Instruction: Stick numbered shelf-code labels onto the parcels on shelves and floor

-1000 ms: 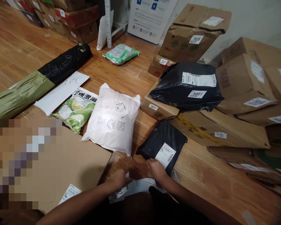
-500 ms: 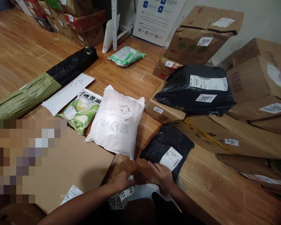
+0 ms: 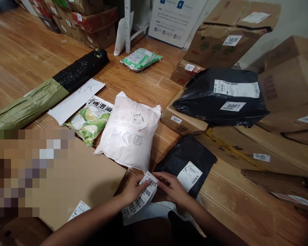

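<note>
My left hand (image 3: 132, 190) grips a strip of white number stickers (image 3: 141, 198) printed with figures such as 6005 and 6006. My right hand (image 3: 172, 186) pinches the top end of that strip with its fingertips. Just beyond the hands lies a small black mailer bag (image 3: 187, 163) with a white shipping label on the wooden floor. A white padded parcel (image 3: 130, 133) lies to its left. A white sheet (image 3: 154, 210) rests under my forearms.
A flat cardboard box (image 3: 74, 184) lies at the left, with a green food packet (image 3: 88, 121) and a white envelope (image 3: 75, 100) beyond. A large black bag marked 6001 (image 3: 220, 99) sits on box 4012 (image 3: 181, 119). Stacked cartons (image 3: 284, 85) crowd the right. A long green-black roll (image 3: 46, 89) lies far left.
My left hand lifted the sticker strip from near my lap up toward the black mailer. My right hand left the mailer's edge and took the strip's top end.
</note>
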